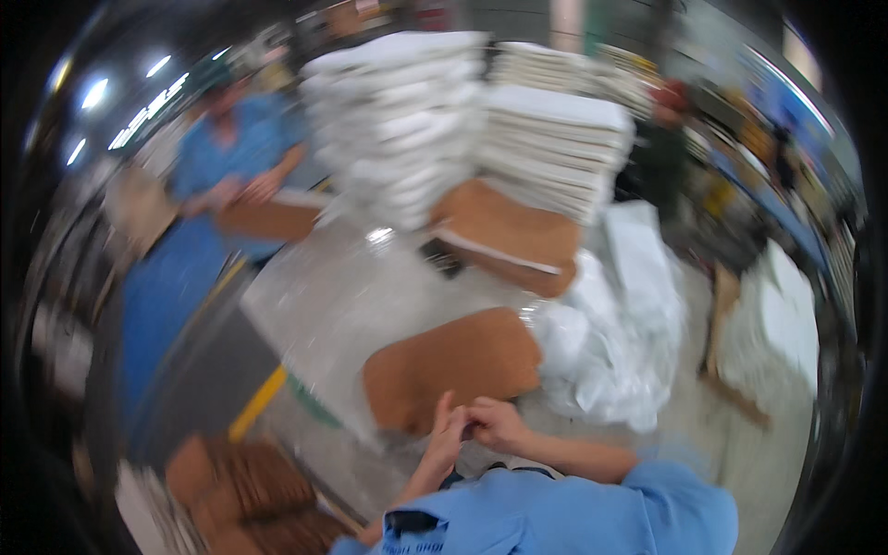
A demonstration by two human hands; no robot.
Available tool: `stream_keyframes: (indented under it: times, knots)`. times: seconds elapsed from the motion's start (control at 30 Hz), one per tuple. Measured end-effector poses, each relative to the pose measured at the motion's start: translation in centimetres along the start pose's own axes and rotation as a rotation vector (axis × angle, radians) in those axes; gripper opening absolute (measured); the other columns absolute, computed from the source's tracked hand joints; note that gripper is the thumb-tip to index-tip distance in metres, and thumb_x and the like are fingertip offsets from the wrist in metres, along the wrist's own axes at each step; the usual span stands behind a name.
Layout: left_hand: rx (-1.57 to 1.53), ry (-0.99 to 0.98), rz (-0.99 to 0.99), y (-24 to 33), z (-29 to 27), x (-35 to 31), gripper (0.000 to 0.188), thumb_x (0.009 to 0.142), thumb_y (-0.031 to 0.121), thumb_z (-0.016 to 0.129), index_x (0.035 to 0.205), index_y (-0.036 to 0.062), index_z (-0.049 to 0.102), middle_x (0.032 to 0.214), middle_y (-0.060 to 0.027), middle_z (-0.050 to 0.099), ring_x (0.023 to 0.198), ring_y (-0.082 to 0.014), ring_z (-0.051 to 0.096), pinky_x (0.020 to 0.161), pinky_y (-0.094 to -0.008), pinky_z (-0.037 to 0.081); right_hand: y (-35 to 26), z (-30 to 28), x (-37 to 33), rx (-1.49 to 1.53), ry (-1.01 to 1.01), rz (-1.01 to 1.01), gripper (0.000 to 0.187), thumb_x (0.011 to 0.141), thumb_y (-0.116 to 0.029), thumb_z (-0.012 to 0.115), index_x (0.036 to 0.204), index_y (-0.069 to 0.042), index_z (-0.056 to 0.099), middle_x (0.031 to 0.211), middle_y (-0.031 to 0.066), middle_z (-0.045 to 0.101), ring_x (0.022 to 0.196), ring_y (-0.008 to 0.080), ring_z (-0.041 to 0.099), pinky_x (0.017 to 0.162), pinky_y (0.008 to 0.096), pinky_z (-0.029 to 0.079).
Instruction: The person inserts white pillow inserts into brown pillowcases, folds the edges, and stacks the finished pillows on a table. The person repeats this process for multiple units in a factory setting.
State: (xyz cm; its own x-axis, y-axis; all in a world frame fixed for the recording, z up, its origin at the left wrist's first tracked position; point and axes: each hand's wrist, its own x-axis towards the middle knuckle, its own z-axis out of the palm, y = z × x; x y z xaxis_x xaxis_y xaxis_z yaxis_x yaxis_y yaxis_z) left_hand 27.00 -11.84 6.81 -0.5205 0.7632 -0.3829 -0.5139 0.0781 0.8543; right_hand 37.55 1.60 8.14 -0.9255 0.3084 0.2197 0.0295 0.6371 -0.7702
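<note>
My left hand (445,438) and my right hand (497,425) meet in front of my body, at the near edge of a brown padded piece (453,365). The left index finger points up, while the other left fingers look curled toward the right hand. Closed in a pinch, the right fingers touch the left hand. Anything between them is too small and blurred to name. The brown piece lies flat on a sheet of clear plastic (319,305). Beyond it, more brown pieces with a white edge (509,231) lie stacked.
Tall stacks of white folded pads (393,120) and flatter white pads (555,139) stand at the back. Crumpled clear plastic (610,342) lies at right. Brown pieces (245,486) are piled lower left. A co-worker in blue (231,139) handles a brown piece (268,220) at far left.
</note>
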Motion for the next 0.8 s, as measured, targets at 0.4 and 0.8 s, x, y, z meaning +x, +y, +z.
stream_keyframes:
  times: [0.4,0.8]
  knots:
    - [-0.167,0.169,0.049,-2.2,-4.7,-7.4,0.038,0.105,0.008,0.047,0.142,0.0053,0.056,0.115,-0.0080,0.068,0.097,-0.0180,0.072,0.084,-0.0356,0.063,-1.6,3.4,0.4,0.278,-0.440,-0.022,0.050,0.089,-0.008,0.080,0.136,-0.009,0.067,0.102,0.0093,0.068,0.073,0.0179,0.063,0.070,0.0306,0.055]
    - [-0.381,0.732,0.114,-0.4,-17.8,-10.1,0.042,0.101,-0.005,0.049,0.142,0.0033,0.043,0.126,-0.0181,0.064,0.110,-0.0326,0.073,0.090,-0.0395,0.066,-1.3,6.5,10.0,0.177,-0.210,0.043,0.051,0.090,-0.007,0.079,0.139,-0.007,0.066,0.109,0.0088,0.067,0.098,0.0201,0.066,0.086,0.0349,0.057]
